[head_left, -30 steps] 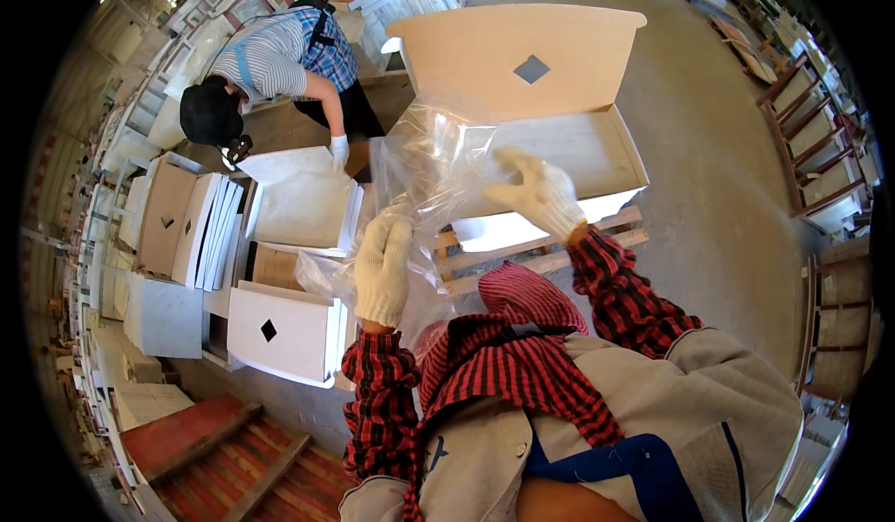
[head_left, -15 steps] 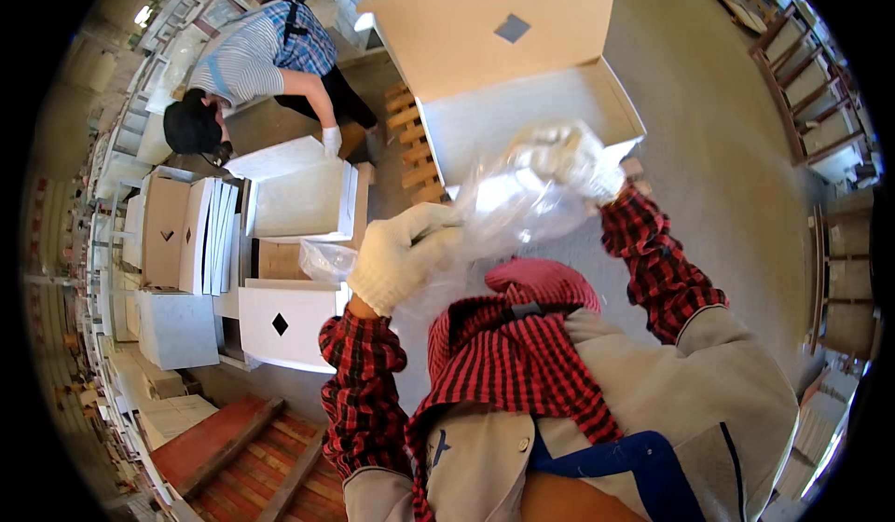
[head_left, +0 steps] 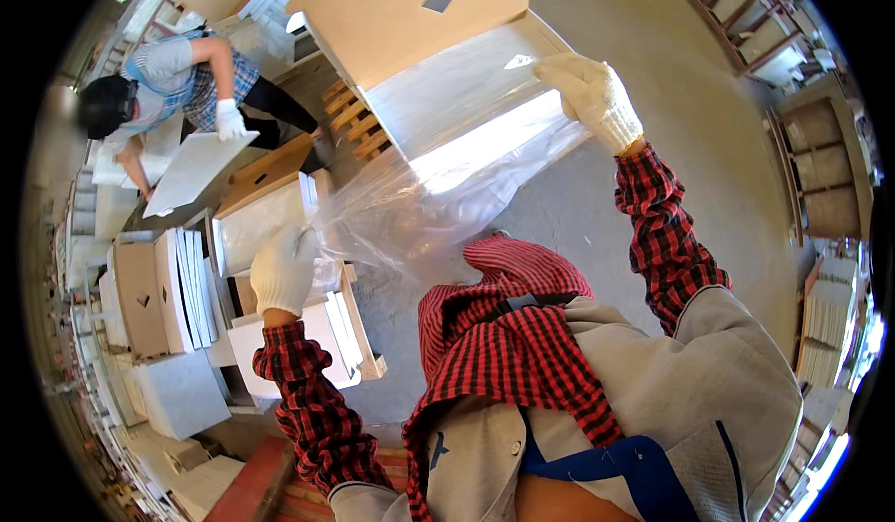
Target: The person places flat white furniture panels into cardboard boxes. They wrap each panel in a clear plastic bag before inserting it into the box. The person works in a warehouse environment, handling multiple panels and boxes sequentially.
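The cream-gloved left hand (head_left: 282,270) has its fingers brought together on the left end of a clear plastic sheet (head_left: 424,214). This sheet is spread between both hands, across the near edge of an open carton (head_left: 387,33). The right hand (head_left: 591,101), gloved also, pinches the sheet's right end with fingers close together, near the carton's right side. White boxes (head_left: 291,340) lie under the left hand; to the right of the carton, grey floor (head_left: 699,140) extends. The left forearm (head_left: 322,405) rises leaning to the left; the right forearm (head_left: 664,238) also leans left, reaching farther forward.
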